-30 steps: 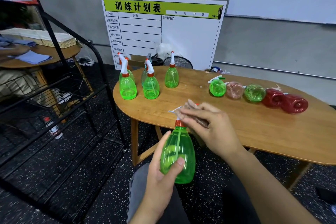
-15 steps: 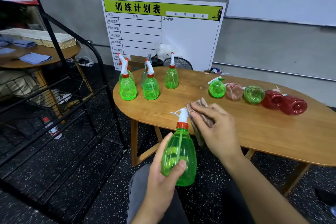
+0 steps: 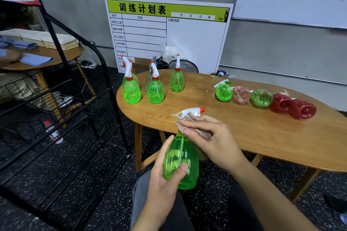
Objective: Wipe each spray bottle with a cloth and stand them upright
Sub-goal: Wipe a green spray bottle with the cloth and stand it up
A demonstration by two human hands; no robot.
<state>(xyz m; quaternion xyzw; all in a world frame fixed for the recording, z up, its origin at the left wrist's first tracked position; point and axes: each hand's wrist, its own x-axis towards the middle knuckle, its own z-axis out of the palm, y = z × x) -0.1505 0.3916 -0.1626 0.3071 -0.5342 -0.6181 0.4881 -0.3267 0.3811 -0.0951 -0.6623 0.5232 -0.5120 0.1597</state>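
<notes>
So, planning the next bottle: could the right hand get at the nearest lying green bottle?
Probably not yet: the right hand is holding the cloth, though nothing blocks the lying green bottle.

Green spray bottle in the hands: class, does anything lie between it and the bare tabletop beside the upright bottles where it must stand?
Nothing visible does. The green spray bottle is held in front of the table; the wood between it and the upright bottles is bare.

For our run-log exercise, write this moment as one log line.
phase: wiping | left hand: holds green spray bottle | right hand: presses cloth at bottle neck | standing on table: five | lying: five
</notes>
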